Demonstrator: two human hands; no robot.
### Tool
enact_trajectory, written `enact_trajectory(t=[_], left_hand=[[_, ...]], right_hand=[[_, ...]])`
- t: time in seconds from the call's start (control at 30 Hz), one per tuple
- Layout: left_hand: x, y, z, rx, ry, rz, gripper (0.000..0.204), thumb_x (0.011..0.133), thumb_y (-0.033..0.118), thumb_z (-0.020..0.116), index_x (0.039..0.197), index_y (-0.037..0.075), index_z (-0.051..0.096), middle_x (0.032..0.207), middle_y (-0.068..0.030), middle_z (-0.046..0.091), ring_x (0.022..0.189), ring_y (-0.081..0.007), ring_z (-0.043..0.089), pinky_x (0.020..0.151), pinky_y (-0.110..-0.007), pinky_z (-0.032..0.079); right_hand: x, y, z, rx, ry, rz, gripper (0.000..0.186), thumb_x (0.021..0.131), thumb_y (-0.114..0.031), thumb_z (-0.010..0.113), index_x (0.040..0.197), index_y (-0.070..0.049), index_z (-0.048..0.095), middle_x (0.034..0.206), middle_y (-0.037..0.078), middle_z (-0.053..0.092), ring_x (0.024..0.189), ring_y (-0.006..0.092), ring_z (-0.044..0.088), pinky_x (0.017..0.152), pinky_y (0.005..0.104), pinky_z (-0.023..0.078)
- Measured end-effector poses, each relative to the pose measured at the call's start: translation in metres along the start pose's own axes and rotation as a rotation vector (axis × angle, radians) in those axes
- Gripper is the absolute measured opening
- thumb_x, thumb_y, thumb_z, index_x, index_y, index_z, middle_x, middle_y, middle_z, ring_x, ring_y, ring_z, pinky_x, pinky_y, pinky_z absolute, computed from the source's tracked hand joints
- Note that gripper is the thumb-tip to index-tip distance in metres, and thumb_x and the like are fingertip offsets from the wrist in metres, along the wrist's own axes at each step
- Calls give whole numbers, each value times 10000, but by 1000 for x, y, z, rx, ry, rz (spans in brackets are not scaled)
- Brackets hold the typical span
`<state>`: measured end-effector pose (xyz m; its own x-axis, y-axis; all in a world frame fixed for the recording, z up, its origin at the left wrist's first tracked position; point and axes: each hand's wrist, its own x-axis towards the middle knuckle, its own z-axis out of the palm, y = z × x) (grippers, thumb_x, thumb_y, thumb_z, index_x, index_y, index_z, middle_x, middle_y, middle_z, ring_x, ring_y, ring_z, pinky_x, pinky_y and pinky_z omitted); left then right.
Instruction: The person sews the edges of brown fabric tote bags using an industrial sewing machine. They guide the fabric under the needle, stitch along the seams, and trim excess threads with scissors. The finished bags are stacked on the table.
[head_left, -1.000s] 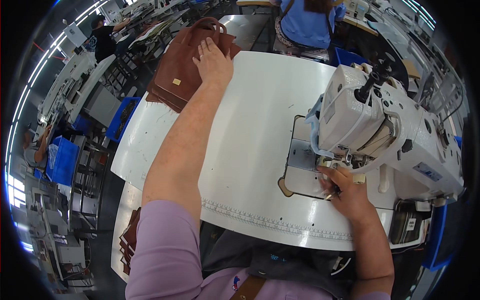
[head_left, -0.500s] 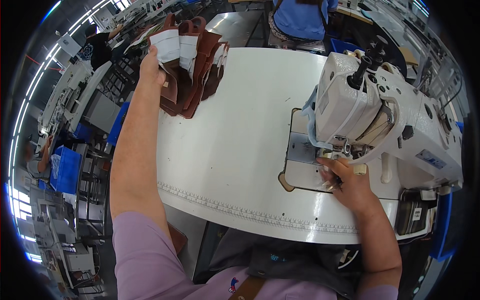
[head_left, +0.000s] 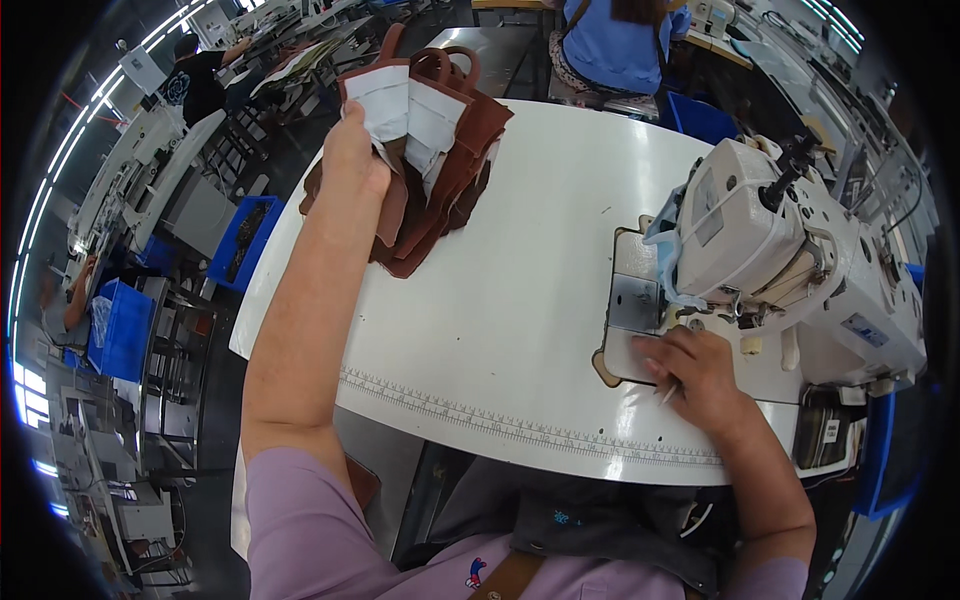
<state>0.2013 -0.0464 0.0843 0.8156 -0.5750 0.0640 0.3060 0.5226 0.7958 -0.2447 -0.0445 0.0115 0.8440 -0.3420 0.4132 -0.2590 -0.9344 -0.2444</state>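
My left hand [head_left: 358, 160] grips the edge of a brown bag piece [head_left: 392, 205] at the far left of the table. White labelled panels [head_left: 380, 97] and brown loop handles [head_left: 460, 68] show at its top. More brown pieces [head_left: 455, 195] lie fanned out beside it, partly overlapped. Just in front of the white sewing machine's [head_left: 740, 225] needle area, my right hand [head_left: 700, 375] is curled over the metal plate [head_left: 632, 305]. A slim pale tip [head_left: 670, 393] sticks out below its fingers; the rest of that tool is hidden in the palm.
A printed ruler strip [head_left: 520, 428] follows the near edge of the white table [head_left: 540, 200]. Light blue cloth [head_left: 668, 265] hangs on the machine's left side. Blue bins [head_left: 245, 240] stand left on the floor. A person in blue [head_left: 612, 45] sits beyond the table.
The whole view has shifted, with the machine now further right. My left hand and the brown piece have come nearer and rightward in view. My right hand has drawn back from the needle area.
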Motion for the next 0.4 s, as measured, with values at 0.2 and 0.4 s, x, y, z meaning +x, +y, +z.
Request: enact_trajectory(t=[0.2,0.4], left_hand=[[-32,-2,0,121,-12,14,417,1132,220,432,1435,-58,504,1373,-132,618,1255,-243,615,1101,-377,465],[-26,12,-14,68,-99,-51,438,1133,231,434,1495,-15,460,1506,-136,554,1384,-252,538,1182,-399,411]], right_hand=[[116,-66,55,-1,12,-307,421,913,-167,653,1322,-68,634,1433,103,588,619,217,686,585,363,575],[235,-44,131,-179,5,-107,595,958,-263,623,1539,-201,510,1673,169,324,793,268,739,754,379,601]])
